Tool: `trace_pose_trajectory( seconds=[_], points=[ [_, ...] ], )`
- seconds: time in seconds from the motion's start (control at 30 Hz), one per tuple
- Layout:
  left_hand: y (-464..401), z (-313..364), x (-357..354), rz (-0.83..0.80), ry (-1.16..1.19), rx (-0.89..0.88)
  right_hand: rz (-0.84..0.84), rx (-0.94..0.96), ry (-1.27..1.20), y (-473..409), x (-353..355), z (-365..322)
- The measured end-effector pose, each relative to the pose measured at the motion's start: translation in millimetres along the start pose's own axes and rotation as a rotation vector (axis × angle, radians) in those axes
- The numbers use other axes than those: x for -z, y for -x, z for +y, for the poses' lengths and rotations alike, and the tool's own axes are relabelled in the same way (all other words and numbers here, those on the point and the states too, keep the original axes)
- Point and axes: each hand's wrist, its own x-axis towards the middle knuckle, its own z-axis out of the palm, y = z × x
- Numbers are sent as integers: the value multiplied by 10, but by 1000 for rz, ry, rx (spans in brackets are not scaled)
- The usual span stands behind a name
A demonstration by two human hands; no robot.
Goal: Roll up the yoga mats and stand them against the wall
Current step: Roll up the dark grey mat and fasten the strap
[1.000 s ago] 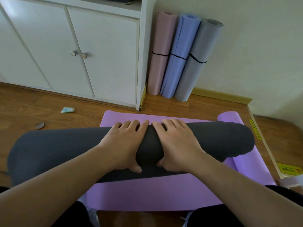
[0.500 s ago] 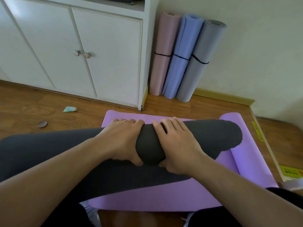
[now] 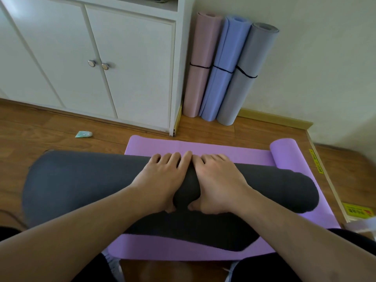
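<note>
Dark mat roll (image 3: 85, 186) lying across purple mat (image 3: 183, 249).
Left hand (image 3: 160, 180), right hand (image 3: 219, 180) side by side, both curled round roll's middle.

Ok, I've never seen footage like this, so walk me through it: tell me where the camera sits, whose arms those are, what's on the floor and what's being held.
There is no machine here. The camera is worn on a person's head and looks forward and down, so the two bare arms coming in from the bottom are the wearer's own. The left hand and right hand sit side by side on a dark grey mat, fingers over the top and thumbs on the near side; that grip wraps the roll. The grey mat lies across a purple mat spread on the wooden floor, with one end of the purple mat curled up at the right. Behind, three rolled mats, pink, blue and light grey, stand against the wall beside a white cabinet. A small teal scrap lies on the floor.
</note>
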Motion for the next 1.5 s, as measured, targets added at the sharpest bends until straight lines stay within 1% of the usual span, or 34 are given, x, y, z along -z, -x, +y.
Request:
trace_pose_trajectory(
  seconds=[0.1,0.2,0.3,0.4,0.47,0.6,0.73,0.8,0.93,1.0,1.13,1.23,1.37,1.43,1.5],
  points=[
    [-45,-36,-16,-4,9,-11,6,-15,3,-8,2,-6],
    [-76,-103,24,-31,38,-13,48,-9,-13,25,37,-25],
    [-99,-195,162,-120,131,18,60,17,49,86,50,-99],
    [-122,-254,296,-214,229,82,18,6,94,98,39,-106],
    [-117,-258,322,-245,263,99,43,26,97,89,32,-82],
    [-73,-250,304,-252,263,89,71,64,98,66,-6,-90],
    [-35,-249,281,-177,293,63,110,56,112,55,-15,-38],
    [-12,-235,225,-159,264,41,106,53,127,56,12,-22],
    [45,-152,53,-137,126,44,1,16,48,30,27,-3],
    [39,-122,-8,-136,101,48,-44,-9,6,19,12,0],
    [-31,-158,23,-184,104,26,-65,-23,-26,14,5,10],
    [-75,-221,120,-230,161,38,-61,-19,-32,54,46,-19],
    [-89,-307,265,-309,276,100,-34,63,74,105,33,-126],
    [-77,-332,304,-351,318,111,-3,86,71,100,4,-132],
    [-55,-330,314,-361,325,115,24,103,56,87,-26,-121]
  ],
)
